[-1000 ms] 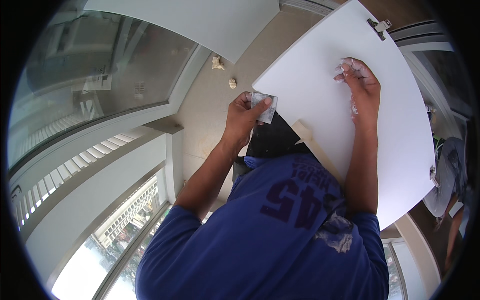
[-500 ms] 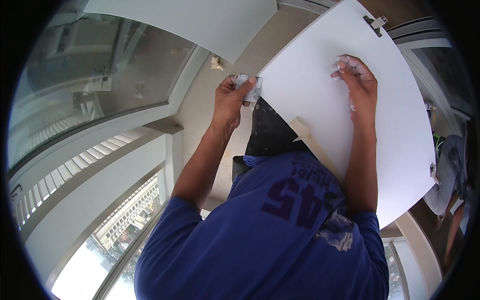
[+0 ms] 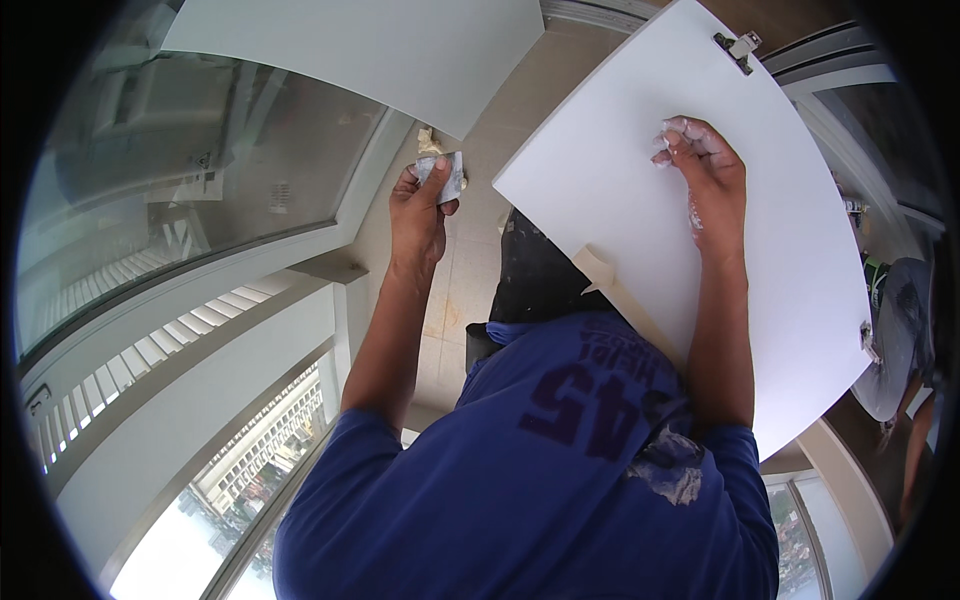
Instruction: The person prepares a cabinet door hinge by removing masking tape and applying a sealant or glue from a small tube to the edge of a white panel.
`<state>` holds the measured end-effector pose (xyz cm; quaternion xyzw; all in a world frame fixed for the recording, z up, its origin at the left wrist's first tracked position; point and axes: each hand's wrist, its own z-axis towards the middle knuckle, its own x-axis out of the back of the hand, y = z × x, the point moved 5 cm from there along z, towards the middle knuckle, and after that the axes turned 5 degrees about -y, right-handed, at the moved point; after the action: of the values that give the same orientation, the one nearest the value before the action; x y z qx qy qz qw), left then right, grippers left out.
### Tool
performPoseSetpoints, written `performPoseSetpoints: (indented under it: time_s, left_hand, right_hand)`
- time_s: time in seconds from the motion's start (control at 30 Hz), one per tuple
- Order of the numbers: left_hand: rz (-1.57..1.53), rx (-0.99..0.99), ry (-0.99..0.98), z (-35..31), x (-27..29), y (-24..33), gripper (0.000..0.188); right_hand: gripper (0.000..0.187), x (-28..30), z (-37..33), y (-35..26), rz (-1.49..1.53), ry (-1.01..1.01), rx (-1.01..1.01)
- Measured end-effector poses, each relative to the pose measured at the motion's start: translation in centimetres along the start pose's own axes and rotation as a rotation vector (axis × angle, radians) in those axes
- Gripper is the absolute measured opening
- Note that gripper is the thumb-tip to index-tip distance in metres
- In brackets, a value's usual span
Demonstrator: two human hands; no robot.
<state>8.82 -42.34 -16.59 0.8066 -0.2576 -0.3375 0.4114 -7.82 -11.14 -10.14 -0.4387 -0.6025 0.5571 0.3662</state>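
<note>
My left hand [image 3: 422, 215] is closed on a small, flat grey square smeared with white [image 3: 440, 177], gripped under the thumb; it looks like folded sandpaper, though a thin scraper blade is possible. That hand is held left of the white hinged door panel [image 3: 800, 300], apart from its corner. Over the panel's upper part, my right hand [image 3: 712, 180] is closed, thumb against curled fingers. White paste or dust coats its fingertips and the side of the palm. Whatever lies between those fingers, if anything, is too small to tell.
A strip of masking tape [image 3: 625, 298] peels from the panel's near edge. Metal hinges [image 3: 740, 50] stick out along its far side. A crumpled beige scrap [image 3: 428, 142] lies on the tiled floor. Another pale panel [image 3: 370, 50] is at the top left, near window glass [image 3: 280, 140]. Another person [image 3: 905, 330] is at the right.
My left hand has moved left with the grey square, away from the panel's corner. My right hand has shifted slightly, its fingers still curled.
</note>
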Motion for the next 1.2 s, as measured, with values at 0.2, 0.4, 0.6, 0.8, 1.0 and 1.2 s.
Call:
performPoseSetpoints:
  time_s: [0.2,0.4,0.6,0.8,1.0,1.2]
  left_hand:
    - [0.101,-0.009,-0.138,-2.2,-3.2,-2.2,0.020]
    - [0.326,0.093,-0.213,-5.9,-5.6,-4.1,0.023]
    - [0.203,-0.004,-0.142,-1.9,-4.0,-2.4,0.021]
    - [0.306,0.172,-0.207,-5.8,-5.1,-4.6,0.021]
    - [0.214,0.045,-0.162,-2.1,-4.3,-2.5,0.023]
    - [0.304,0.155,-0.203,-5.0,-5.5,-4.1,0.021]
  right_hand:
    - [0.017,0.0,0.2,-0.2,0.053,0.011,0.022]
    - [0.017,-0.2,0.3,-0.1,0.030,0.028,0.011]
    - [0.018,-0.5,0.3,-0.3,0.033,-0.019,0.020]
    - [0.018,-0.3,0.2,-0.1,0.022,0.019,0.015]
    - [0.018,0.0,0.2,0.0,0.022,-0.002,0.017]
    - [0.020,0.1,0.1,-0.3,0.027,0.013,0.025]
